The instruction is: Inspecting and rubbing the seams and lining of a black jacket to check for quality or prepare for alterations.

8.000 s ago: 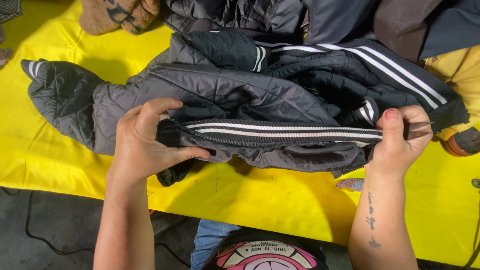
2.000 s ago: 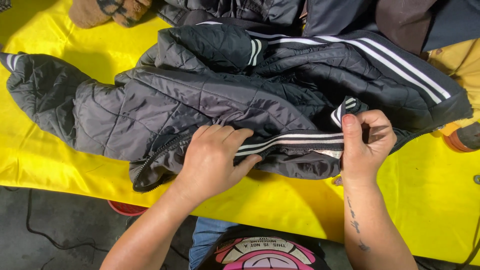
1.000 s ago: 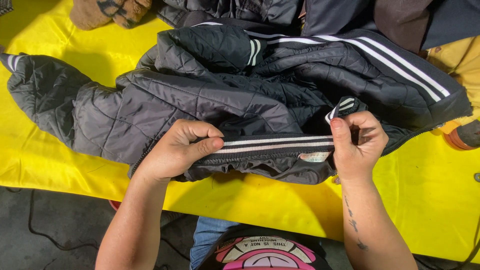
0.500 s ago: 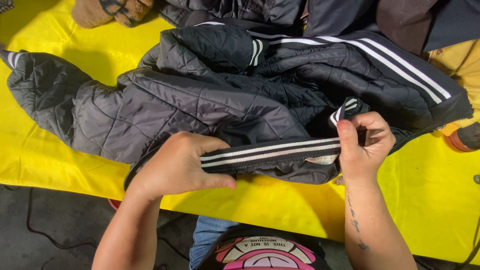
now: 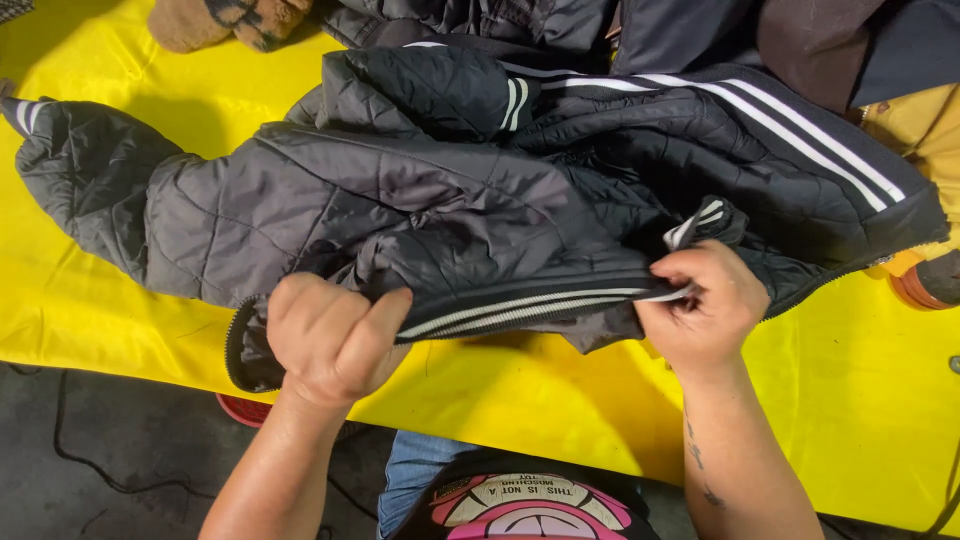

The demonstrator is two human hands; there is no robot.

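A black quilted jacket with white stripes lies spread on a yellow table cover. Its striped hem band runs along the near edge. My left hand is closed in a fist on the left part of that band, beside the zipper edge. My right hand pinches the band's right end, where the striped fabric bunches up. The band is stretched straight between both hands. One sleeve reaches out to the far left.
More dark clothing is piled at the back right. A brown woolly item lies at the back left. An orange object sits at the right edge. Grey floor with a black cable and a red object lies below the table edge.
My left hand has slid left along the striped hem band and closed into a tighter fist. My right hand has kept its grip on the band's right end.
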